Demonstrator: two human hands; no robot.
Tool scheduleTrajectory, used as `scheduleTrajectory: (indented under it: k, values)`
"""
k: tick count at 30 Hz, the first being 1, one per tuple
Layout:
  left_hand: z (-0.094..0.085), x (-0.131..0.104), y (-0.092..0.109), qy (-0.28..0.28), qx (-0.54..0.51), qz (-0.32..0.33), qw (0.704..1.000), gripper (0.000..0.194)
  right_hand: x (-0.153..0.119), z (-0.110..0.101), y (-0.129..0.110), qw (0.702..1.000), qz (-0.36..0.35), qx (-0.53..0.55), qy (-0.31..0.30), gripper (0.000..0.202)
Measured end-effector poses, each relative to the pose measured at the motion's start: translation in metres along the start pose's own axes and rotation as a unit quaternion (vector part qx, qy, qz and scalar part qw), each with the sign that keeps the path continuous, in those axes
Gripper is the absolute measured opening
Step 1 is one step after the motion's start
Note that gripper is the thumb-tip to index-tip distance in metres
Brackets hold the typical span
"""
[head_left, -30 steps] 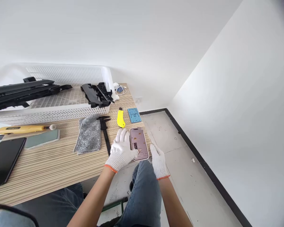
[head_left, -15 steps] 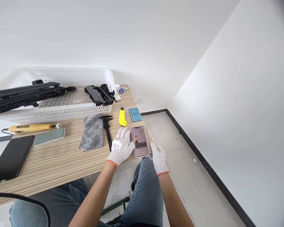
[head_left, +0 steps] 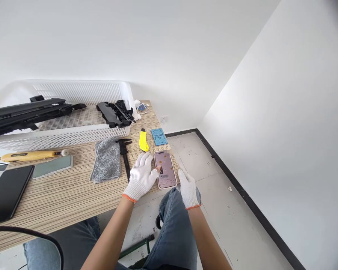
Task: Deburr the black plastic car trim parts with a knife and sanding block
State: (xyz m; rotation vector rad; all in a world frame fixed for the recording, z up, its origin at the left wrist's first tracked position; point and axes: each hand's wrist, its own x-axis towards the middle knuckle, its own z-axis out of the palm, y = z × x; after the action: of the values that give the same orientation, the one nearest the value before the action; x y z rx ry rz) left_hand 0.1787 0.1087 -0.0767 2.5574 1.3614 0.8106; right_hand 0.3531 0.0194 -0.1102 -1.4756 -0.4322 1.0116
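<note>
Near the centre of the frame, a smartphone with a lit screen [head_left: 166, 173] lay flat on the striped table [head_left: 81, 195], close to its right edge. The left hand [head_left: 141, 175], in a white glove with orange cuff, rested on the table just to the left of it; its fingers were close together, and its thumb reached over the screen. The right hand [head_left: 188, 188], gloved the same way, was at the table edge beside the phone's lower right side, with a narrow shape; whether it gripped something, I cannot tell. Above the phone lay a yellow utility knife [head_left: 143, 141] and a blue card [head_left: 159, 137]. To the left were a black caliper [head_left: 124, 153] and a grey cloth [head_left: 106, 159]. In the upper left of the frame stood a white plastic basket [head_left: 59, 137], which held black plastic parts [head_left: 116, 113]. At the left side lay a yellow rotary tool [head_left: 30, 155], a green flat block [head_left: 53, 167] and a dark tablet [head_left: 8, 191].
</note>
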Motion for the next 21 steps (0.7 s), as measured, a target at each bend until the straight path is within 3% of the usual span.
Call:
scheduleTrajectory:
  k: [4,10,15,18,21]
  values:
    - [-0.001,-0.003,-0.002,0.013,0.006,0.029,0.999,0.045,0.001,0.000,0.006,1.000,0.026,0.010,0.008,0.067]
    - [-0.008,-0.004,-0.002,0.022,-0.018,0.053,0.998,0.044,0.004,0.003,0.011,0.999,-0.034,0.022,0.015,0.064]
    - [-0.008,-0.002,0.001,0.033,-0.048,0.051,0.997,0.045,0.004,0.003,0.006,0.999,-0.022,0.015,0.026,0.063]
    - [-0.012,-0.002,0.005,0.037,-0.104,0.018,0.994,0.043,-0.001,0.005,0.000,1.000,0.003,-0.001,0.024,0.070]
    - [-0.024,-0.005,0.003,0.078,-0.189,-0.061,0.977,0.042,-0.005,0.007,-0.003,0.999,0.014,-0.014,0.033,0.075]
